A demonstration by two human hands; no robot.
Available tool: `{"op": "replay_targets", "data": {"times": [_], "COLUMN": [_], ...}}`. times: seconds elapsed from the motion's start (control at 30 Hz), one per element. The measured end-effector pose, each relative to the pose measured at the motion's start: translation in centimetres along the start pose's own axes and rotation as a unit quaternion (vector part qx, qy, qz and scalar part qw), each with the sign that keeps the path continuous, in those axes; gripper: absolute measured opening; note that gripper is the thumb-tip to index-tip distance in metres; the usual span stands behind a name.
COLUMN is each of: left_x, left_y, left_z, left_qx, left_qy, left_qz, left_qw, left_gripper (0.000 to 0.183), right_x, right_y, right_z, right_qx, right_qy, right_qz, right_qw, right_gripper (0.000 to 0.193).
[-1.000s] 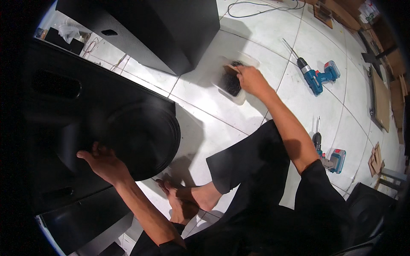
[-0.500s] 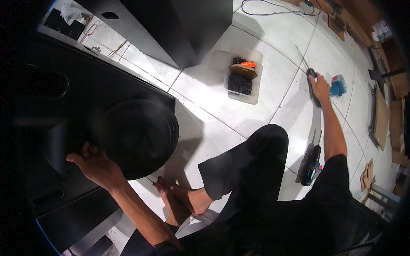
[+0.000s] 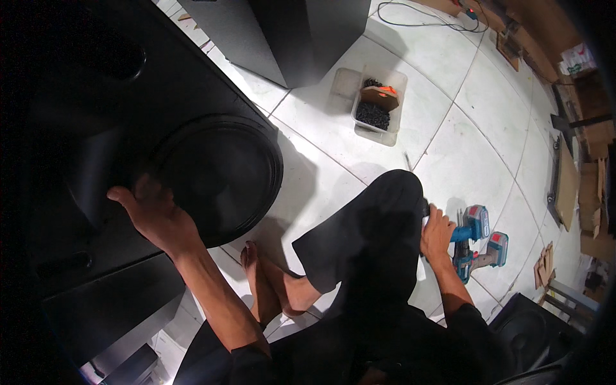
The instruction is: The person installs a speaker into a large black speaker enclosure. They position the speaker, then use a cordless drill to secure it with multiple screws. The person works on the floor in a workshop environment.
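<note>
My left hand (image 3: 160,221) is open at a large black speaker cabinet (image 3: 77,266), beside the round speaker cone (image 3: 221,176). The thumb stands apart, and the fingertips lie in dark shadow. At my right knee, my right hand (image 3: 437,234) is closed around a blue cordless drill (image 3: 473,224). Its thin bit points away past the knee, and the knee partly hides its front. Right beside it on the floor lies a second cordless drill (image 3: 463,260) with a grey-and-red battery.
A clear plastic box (image 3: 380,106) of black screws, with a cardboard divider and an orange item, stands on the white tiles. Beyond it is a grey-black cabinet (image 3: 289,38). A cable (image 3: 423,24) lies at the back. Cardboard pieces (image 3: 544,266) and another speaker (image 3: 523,330) are at the right.
My right hand has drawn the blue drill from the far right back toward my knee, beside the second drill. My left hand stays by the speaker cone. The view has shifted slightly.
</note>
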State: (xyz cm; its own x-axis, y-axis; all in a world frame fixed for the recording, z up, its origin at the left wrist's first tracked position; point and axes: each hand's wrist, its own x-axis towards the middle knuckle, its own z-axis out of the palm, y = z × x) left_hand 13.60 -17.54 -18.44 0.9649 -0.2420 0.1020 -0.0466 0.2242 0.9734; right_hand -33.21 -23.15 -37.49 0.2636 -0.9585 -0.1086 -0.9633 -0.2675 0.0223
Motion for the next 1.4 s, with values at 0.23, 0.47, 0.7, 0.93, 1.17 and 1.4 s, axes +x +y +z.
{"op": "replay_targets", "data": {"times": [0.23,0.47,0.7,0.93,1.17,1.4], "left_x": [0.1,-1.3,-1.9,-1.3,0.1,-0.6], "left_y": [-0.6,0.2,1.1,0.7,0.3,0.4], "left_z": [-0.1,0.9,2.0,1.3,-0.8,0.2], "left_qx": [-0.015,0.019,0.006,0.007,0.023,0.014], "left_qy": [-0.001,0.030,0.029,0.037,-0.019,-0.005], "left_qz": [-0.017,0.032,0.006,0.005,-0.030,-0.022], "left_qw": [1.000,0.999,1.000,0.999,0.999,1.000], "left_gripper": [0.063,0.071,0.069,0.066,0.061,0.062], "right_x": [1.7,7.8,-0.9,-0.8,17.7,28.3], "right_y": [0.4,-0.9,-1.7,-1.5,-7.9,-10.8], "right_z": [0.6,-0.5,0.9,-0.1,-7.9,-4.2], "right_qx": [0.138,0.232,0.242,0.270,0.379,0.033], "right_qy": [-0.055,0.012,0.004,0.005,0.110,-0.088], "right_qz": [0.035,0.015,0.109,0.141,-0.171,-0.348], "right_qw": [0.988,0.972,0.964,0.953,0.903,0.933], "right_gripper": [0.049,0.047,0.045,0.038,0.021,0.037]}}
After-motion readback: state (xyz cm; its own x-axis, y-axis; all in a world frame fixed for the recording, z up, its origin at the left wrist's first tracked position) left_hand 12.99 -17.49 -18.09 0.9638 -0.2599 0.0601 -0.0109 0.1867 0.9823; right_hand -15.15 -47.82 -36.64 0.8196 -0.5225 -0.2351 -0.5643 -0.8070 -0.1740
